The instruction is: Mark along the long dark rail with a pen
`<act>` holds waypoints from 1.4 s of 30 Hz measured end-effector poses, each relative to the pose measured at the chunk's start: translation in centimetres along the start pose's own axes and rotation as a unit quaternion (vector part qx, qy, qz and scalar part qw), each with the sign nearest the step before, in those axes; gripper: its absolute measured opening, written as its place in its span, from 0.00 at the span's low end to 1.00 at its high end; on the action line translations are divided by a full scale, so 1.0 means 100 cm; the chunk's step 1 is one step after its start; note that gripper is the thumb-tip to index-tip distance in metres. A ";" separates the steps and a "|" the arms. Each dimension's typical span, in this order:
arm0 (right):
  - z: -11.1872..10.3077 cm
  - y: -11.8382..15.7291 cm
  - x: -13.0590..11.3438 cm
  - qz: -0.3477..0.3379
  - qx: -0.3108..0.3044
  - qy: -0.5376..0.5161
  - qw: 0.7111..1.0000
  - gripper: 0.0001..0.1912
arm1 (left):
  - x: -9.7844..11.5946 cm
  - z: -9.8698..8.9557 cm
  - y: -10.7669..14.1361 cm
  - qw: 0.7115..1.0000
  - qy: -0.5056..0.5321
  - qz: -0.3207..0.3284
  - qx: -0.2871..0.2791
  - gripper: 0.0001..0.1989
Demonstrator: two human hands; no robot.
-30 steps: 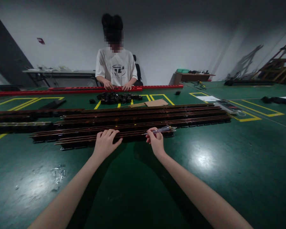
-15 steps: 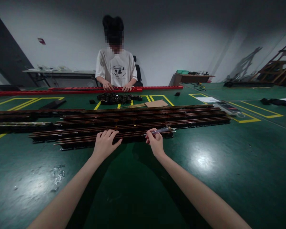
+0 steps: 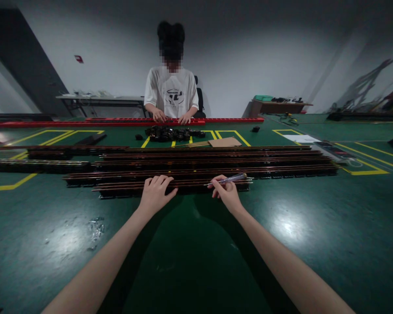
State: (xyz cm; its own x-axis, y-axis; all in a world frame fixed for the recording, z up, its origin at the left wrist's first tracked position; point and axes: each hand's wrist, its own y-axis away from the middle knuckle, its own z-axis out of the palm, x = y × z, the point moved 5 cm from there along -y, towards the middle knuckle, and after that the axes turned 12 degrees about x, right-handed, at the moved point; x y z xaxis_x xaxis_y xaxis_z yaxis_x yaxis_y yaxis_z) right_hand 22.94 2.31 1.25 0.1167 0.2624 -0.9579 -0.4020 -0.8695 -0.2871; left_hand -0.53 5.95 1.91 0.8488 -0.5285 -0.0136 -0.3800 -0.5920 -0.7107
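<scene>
Left hand (image 3: 155,196) lies, thumb spread wide, on the nearest dark strip (image 3: 118,188); right hand (image 3: 228,195) pinches a screwdriver (image 3: 236,178) over it, red rails (image 3: 229,120) lining the tabletop's (image 3: 190,261) far edge.

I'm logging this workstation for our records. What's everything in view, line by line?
Worktable: one, green with yellow markings, foreground
Long strips: several, black with copper-brown edges, mid-table
Screwdriver: one, translucent handle, in the right hand
Small parts: one heap, black, beyond the strips
Cardboard: at least one piece, tan, beyond the strips
Paper: one sheet, white, far right
Slotted rails: at least two, red, table's far side
Co-worker: one, white shirt, behind the rails
Chair: one, black, behind the co-worker
Box: one, teal, on a brown side table
Other items: uncounted, mostly dim, around the edges
Left hand: one, bare, at the nearest strips
Right hand: one, bare, gripping the screwdriver
</scene>
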 end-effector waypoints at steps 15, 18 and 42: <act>-0.008 0.005 -0.004 0.019 0.084 -0.030 0.996 0.13 | 0.000 -0.001 0.000 1.000 0.006 -0.007 -0.010 0.18; -0.007 0.005 -0.005 0.009 0.069 -0.018 0.997 0.14 | 0.000 -0.001 0.000 1.000 0.003 -0.006 -0.009 0.18; -0.001 0.004 -0.003 -0.013 0.018 0.005 1.000 0.17 | -0.001 -0.001 0.000 1.000 0.004 -0.023 0.006 0.16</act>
State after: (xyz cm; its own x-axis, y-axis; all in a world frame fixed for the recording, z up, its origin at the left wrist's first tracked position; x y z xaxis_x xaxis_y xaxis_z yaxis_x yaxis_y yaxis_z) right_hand 22.82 1.82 1.45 0.1358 0.2801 -0.9503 -0.4312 -0.8469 -0.3112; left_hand -0.65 5.96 2.01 0.8618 -0.5066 0.0249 -0.3369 -0.6084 -0.7186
